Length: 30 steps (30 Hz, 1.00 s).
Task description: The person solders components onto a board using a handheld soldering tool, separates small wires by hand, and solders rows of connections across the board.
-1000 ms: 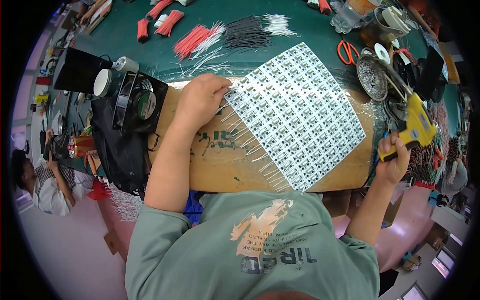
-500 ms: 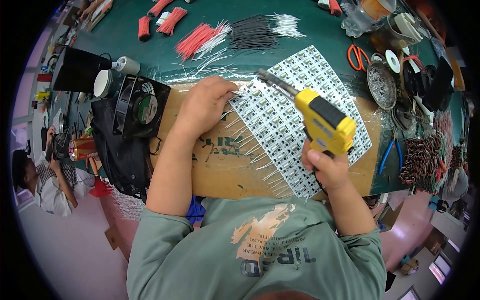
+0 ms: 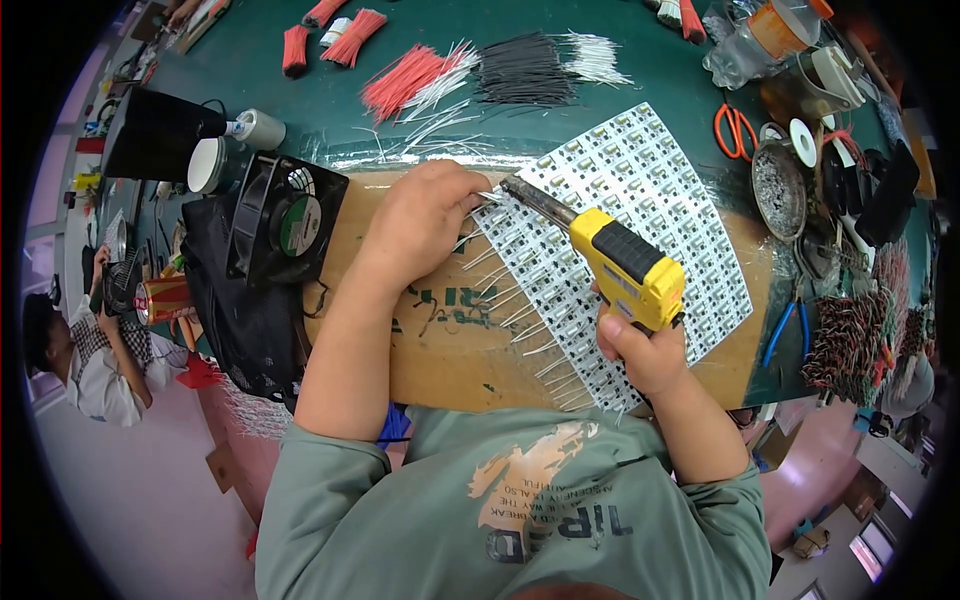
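Right hand (image 3: 645, 350) has swung the yellow soldering gun (image 3: 625, 265) further left since half a second ago; a second ago it was off at the desk's right edge. Fingers wrapped tight round the gun's grip, metal tip (image 3: 535, 197) angled up-left, ending at the top-left edge of the white circuit panel (image 3: 640, 230), right beside the left hand (image 3: 425, 220). Left hand unchanged: palm down, fingers curled together, pressing the panel's upper-left corner where the thin white wire leads (image 3: 520, 310) fan out. Panel lies tilted on a brown cardboard sheet (image 3: 440, 340) on the green desk (image 3: 640, 80). Black fan (image 3: 290, 220) just left of the cardboard, on a black bag (image 3: 245, 320). Red, white and black wire bundles (image 3: 480, 75) behind the cardboard. Orange scissors (image 3: 737, 130) and a metal dish (image 3: 780, 190) to the right, blue pliers (image 3: 785, 330) below them. Another person (image 3: 85, 360) sits far left, well apart.
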### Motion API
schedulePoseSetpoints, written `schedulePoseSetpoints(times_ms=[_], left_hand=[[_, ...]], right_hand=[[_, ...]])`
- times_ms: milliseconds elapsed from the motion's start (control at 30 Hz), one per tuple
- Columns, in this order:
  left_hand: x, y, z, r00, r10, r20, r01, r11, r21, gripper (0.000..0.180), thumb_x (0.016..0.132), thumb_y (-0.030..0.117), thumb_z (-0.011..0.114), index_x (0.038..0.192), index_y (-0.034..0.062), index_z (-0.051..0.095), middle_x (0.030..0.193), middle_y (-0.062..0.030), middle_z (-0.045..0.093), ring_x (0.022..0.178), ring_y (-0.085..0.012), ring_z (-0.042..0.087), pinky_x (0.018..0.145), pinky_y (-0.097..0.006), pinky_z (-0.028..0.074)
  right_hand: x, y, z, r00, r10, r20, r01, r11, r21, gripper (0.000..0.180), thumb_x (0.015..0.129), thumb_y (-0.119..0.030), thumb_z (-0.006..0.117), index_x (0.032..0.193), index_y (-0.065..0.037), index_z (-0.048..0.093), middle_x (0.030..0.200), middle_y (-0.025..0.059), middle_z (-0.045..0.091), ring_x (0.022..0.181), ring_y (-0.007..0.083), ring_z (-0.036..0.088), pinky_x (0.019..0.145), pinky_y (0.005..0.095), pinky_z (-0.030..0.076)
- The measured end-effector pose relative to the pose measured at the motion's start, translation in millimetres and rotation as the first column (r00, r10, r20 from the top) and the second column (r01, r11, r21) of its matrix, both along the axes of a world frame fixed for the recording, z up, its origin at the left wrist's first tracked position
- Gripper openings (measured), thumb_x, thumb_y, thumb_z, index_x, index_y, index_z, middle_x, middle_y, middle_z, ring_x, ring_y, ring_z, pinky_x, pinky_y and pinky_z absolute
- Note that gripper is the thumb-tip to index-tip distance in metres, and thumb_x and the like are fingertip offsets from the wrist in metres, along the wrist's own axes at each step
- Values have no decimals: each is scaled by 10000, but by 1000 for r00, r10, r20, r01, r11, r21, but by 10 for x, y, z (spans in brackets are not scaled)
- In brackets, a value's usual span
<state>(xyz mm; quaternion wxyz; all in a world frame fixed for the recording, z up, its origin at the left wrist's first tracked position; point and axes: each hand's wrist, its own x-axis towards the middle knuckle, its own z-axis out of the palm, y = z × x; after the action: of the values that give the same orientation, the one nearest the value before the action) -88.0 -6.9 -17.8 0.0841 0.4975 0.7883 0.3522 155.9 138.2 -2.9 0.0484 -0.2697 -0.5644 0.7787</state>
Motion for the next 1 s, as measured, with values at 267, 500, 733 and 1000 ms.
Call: schedulePoseSetpoints(times_ms=[267, 500, 733, 1000], left_hand=[[-12, -14, -17, 1000, -2, -15, 1, 1000, -28, 105, 832, 78, 613, 925, 50, 652, 895, -111, 643, 906, -308, 591, 790, -395, 482], [-13, -12, -1, 1000, -4, -1, 4, 999, -39, 107, 835, 84, 609, 928, 53, 652, 905, -106, 645, 909, -308, 592, 796, -395, 480], [11, 5, 25, 1000, 17, -3, -17, 1000, -19, 98, 807, 29, 612, 900, 26, 644, 891, -114, 634, 875, -307, 598, 773, -374, 477], [25, 13, 49, 1000, 25, -4, -25, 999, -39, 118, 801, 25, 618, 914, 28, 652, 899, -114, 637, 873, -301, 602, 774, -364, 479]], right_hand=[[-5, 5, -33, 998, 59, -19, -57, 994, 90, 460, 818, -102, 611, 1232, 11, 445, 920, 102, 549, 558, 99, 477, 460, 230, 419], [9, 1, 2, 999, 37, 23, -39, 998, 53, 342, 826, -149, 672, 1119, 3, 584, 860, -4, 589, 734, 70, 519, 660, 234, 437], [26, -9, -8, 1000, 21, -4, -21, 1000, 2, 299, 826, -132, 668, 1083, -9, 577, 816, -20, 569, 708, 55, 501, 627, 229, 423], [23, 14, 0, 999, 38, -36, -38, 999, -1, 233, 830, -122, 664, 1017, -21, 569, 722, -40, 532, 619, 42, 465, 561, 227, 393]])
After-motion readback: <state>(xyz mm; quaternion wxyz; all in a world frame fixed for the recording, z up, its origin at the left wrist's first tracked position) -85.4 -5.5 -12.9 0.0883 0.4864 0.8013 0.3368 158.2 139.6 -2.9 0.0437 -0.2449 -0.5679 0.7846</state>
